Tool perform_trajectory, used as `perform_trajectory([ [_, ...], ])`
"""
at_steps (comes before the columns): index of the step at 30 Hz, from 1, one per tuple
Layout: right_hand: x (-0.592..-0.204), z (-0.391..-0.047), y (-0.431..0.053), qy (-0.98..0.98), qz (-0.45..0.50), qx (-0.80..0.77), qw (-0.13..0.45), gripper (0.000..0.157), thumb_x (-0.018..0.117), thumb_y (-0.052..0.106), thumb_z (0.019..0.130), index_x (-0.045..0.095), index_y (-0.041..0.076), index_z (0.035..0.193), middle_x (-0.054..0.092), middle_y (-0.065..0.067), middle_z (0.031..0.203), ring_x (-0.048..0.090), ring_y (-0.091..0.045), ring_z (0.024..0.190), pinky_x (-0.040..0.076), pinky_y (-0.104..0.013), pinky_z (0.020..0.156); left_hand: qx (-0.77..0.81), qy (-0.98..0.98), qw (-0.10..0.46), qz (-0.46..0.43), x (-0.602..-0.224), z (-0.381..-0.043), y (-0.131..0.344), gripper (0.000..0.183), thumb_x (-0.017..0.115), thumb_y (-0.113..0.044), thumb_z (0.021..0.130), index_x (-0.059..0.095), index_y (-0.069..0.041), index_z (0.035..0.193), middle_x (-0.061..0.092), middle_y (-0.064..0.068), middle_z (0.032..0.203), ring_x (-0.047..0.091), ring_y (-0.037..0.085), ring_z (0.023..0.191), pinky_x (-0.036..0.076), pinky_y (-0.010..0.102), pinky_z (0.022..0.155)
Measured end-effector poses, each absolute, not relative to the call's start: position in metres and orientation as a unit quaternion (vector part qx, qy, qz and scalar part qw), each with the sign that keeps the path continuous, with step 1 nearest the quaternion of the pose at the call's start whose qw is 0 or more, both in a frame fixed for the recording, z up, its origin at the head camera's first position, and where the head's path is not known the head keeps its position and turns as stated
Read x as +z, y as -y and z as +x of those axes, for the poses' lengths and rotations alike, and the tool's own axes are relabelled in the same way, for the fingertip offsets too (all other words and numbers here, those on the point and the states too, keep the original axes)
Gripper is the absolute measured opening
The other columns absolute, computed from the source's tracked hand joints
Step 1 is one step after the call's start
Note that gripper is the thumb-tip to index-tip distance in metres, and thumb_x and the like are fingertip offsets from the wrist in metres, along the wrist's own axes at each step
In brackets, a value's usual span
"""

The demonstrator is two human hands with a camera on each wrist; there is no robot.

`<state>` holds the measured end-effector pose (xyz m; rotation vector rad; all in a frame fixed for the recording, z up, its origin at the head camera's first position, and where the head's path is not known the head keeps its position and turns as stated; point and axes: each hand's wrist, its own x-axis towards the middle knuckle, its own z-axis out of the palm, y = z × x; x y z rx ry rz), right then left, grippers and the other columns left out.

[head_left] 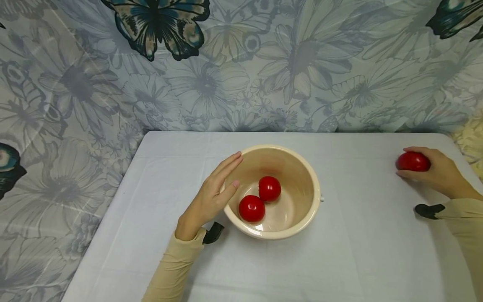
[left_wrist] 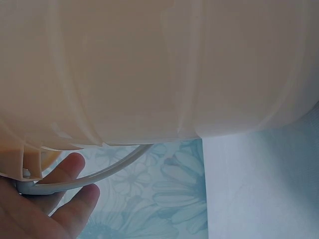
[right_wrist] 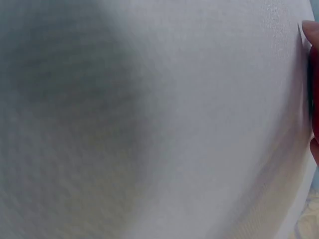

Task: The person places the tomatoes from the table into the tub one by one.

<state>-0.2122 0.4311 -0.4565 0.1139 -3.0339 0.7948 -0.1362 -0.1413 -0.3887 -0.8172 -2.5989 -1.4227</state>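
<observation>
A cream plastic bucket (head_left: 313, 184) stands on the white-covered table, with two shiny red tomatoes inside, one tomato (head_left: 251, 208) nearer and one tomato (head_left: 269, 188) farther back. At the bucket's left rim lies my left hand (head_left: 211, 195), its fingers nearly straight. The left wrist view shows those fingertips (left_wrist: 89, 194) beside the bucket's grey handle (left_wrist: 107, 174). Far to the right, my right hand (head_left: 437, 167) grips another red tomato (head_left: 413, 161) between thumb and fingers, low over the table. Only a sliver of that tomato (right_wrist: 315, 94) appears in the right wrist view.
White cloth (head_left: 362, 235) covers the table, whose back edge meets a curtain (head_left: 234, 92) printed with flowers and butterflies. Yellowish patterned fabric (head_left: 471, 138) hangs beyond the right edge. Dark wrist-worn devices (head_left: 213, 233) show at both cuffs.
</observation>
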Motion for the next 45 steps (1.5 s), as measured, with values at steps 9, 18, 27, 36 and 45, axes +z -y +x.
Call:
perform_trajectory([
  [9,-0.450,-0.209,-0.424,0.970,0.029,0.240,0.018,0.075,0.079,0.021,0.082,0.041,-0.007,0.140,0.039,-0.042,0.132,0.035,-0.062,0.116,0.034,-0.083,0.086,-0.466,0.842,0.034,-0.270,-0.389,-0.136,0.140,0.054,0.051,-0.015,0.100,0.039,-0.012,0.153,0.033,-0.005,0.161,0.030,0.013,0.150,0.025,0.038,0.125],
  [18,-0.441,-0.207,-0.410,0.966,0.037,0.252,0.037,0.069,0.076,0.020,0.084,0.043,-0.007,0.138,0.036,-0.044,0.129,0.033,-0.062,0.117,0.035,-0.083,0.083,-0.460,0.844,0.039,-0.271,-0.389,-0.136,0.141,0.054,0.050,-0.014,0.100,0.039,-0.011,0.152,0.033,-0.002,0.161,0.030,0.016,0.150,0.026,0.040,0.125],
  [27,-0.428,-0.208,-0.393,0.959,0.072,0.263,0.072,0.064,0.078,0.008,0.080,0.048,-0.003,0.136,0.042,-0.039,0.131,0.038,-0.058,0.117,0.036,-0.083,0.081,-0.459,0.846,0.039,-0.269,-0.388,-0.136,0.142,0.054,0.050,-0.015,0.100,0.040,-0.013,0.153,0.033,-0.005,0.161,0.030,0.013,0.150,0.025,0.038,0.125],
  [36,-0.412,-0.209,-0.381,0.956,0.082,0.274,0.067,0.068,0.082,0.012,0.078,0.050,-0.001,0.136,0.047,-0.034,0.134,0.041,-0.054,0.118,0.047,-0.072,0.081,-0.464,0.843,0.039,-0.269,-0.388,-0.137,0.141,0.054,0.051,-0.015,0.099,0.040,-0.012,0.152,0.033,-0.005,0.161,0.030,0.012,0.150,0.025,0.037,0.125],
  [45,-0.401,-0.208,-0.372,0.952,0.095,0.280,0.075,0.071,0.086,0.015,0.073,0.053,0.000,0.134,0.049,-0.032,0.130,0.044,-0.053,0.113,0.047,-0.022,0.063,-0.462,0.846,0.034,-0.264,-0.387,-0.135,0.142,0.054,0.049,-0.016,0.100,0.040,-0.013,0.153,0.032,-0.007,0.161,0.029,0.011,0.150,0.025,0.037,0.125],
])
